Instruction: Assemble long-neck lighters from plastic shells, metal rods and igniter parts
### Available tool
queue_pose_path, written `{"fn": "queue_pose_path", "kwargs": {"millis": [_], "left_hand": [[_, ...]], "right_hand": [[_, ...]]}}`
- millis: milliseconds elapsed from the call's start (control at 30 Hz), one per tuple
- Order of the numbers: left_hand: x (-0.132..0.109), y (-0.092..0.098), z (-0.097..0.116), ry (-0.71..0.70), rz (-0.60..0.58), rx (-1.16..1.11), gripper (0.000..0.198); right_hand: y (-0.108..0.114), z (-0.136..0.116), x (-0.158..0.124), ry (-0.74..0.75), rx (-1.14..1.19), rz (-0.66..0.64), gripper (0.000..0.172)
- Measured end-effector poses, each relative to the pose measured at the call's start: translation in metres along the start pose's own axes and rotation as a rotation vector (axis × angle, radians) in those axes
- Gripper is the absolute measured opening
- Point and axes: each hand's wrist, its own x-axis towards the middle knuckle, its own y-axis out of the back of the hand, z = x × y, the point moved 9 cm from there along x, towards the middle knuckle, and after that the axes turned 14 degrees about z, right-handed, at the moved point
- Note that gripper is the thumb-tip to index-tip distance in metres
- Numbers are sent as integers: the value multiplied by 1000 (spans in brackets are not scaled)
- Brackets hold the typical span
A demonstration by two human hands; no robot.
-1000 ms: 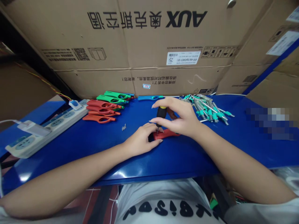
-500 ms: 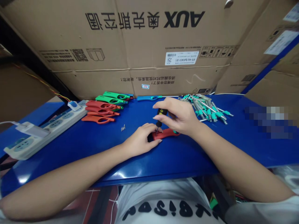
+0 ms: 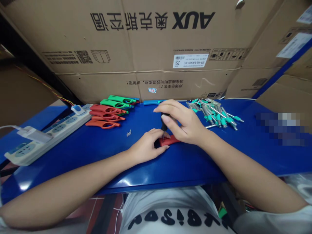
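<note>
My left hand (image 3: pixel 147 147) grips the end of a red lighter handle (image 3: pixel 172 140) lying flat on the blue table, thumb on the near side and fingers on the far side. In my right hand (image 3: pixel 186 122) is a short black screwdriver (image 3: pixel 164 125), held upright between thumb and fingers. Its tip meets the handle close to my left fingertips. The handle's right part is hidden under my right hand. A small heap of screws (image 3: pixel 129 133) lies on the table to the left of the handle.
Red and green lighter handles (image 3: pixel 107 115) are piled at the back left, beside a white power strip (image 3: pixel 52 135). A blue lighter (image 3: pixel 152 102) lies along the cardboard wall (image 3: pixel 109 78). Metal tubes with teal parts (image 3: pixel 216 113) form a heap at the back right.
My right hand has shifted slightly left and its fingers have turned around the screwdriver, covering more of its handle. The left hand and the red handle stay put.
</note>
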Motion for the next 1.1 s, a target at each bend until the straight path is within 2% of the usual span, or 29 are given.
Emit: {"fn": "queue_pose_path", "kwargs": {"millis": [100,233,367,467,567,667,767,867,933,1033,1100], "left_hand": [[1,1,2,-14,4,-12,17],[-1,0,0,-2,-2,-9,16],[-2,-2,-4,15,-1,-14,20],[-2,-1,-2,-8,14,-26,23],[-1,-1,-2,-7,12,-2,16],[-1,-1,-3,-9,9,10,15],[-2,-2,-5,15,-12,-13,18],[-2,-4,-5,26,-27,-28,22],[-2,-2,-4,13,-16,-17,21],[-1,0,0,-12,-1,-3,19],[-1,0,1,-24,1,-6,19]], "right_hand": [[-7,2,0,-68,140,-69,35],[-3,2,0,-40,98,-14,33],[4,-7,-5,155,-158,63,38],[-3,-15,-10,268,-225,4,34],[-10,-11,-9,135,-28,-74,44],[-7,-4,-5,-13,97,0,40],[3,-8,-3,64,-8,121,22],[9,-16,-6,199,-141,170,24],[7,-15,-5,174,-102,133,28],[0,-4,-2,-23,117,28,37],[-2,0,0,-100,201,5,32]]}}
